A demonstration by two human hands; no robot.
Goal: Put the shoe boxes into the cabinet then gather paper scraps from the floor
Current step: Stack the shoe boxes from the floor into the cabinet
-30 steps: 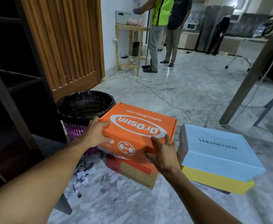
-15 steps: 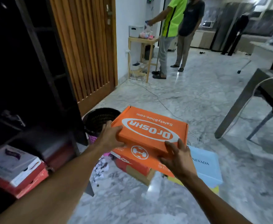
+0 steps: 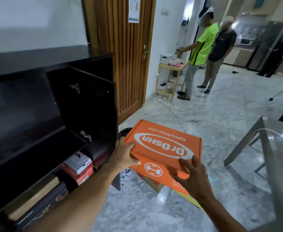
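Observation:
I hold an orange shoe box (image 3: 164,146) with white lettering in the air, level, between both hands. My left hand (image 3: 124,155) grips its left near corner and my right hand (image 3: 193,177) grips its right near corner. The black cabinet (image 3: 50,118) stands open to the left of the box, its door (image 3: 87,104) swung outward. A white and red shoe box (image 3: 78,166) lies on a low shelf inside. Paper scraps (image 3: 125,174) lie on the floor under the box. A brown box (image 3: 154,182) and a yellow box edge (image 3: 194,200) peek out below.
A dark basket rim (image 3: 124,131) shows behind my left hand. A wooden door (image 3: 127,64) stands past the cabinet. Two people (image 3: 209,56) stand by a small wooden table (image 3: 170,77). A cable (image 3: 177,118) crosses the marble floor. A grey table (image 3: 274,148) is at right.
I have lifted the orange box higher off the stack and the view has swung up and left, so the open cabinet's shelves now fill the left side.

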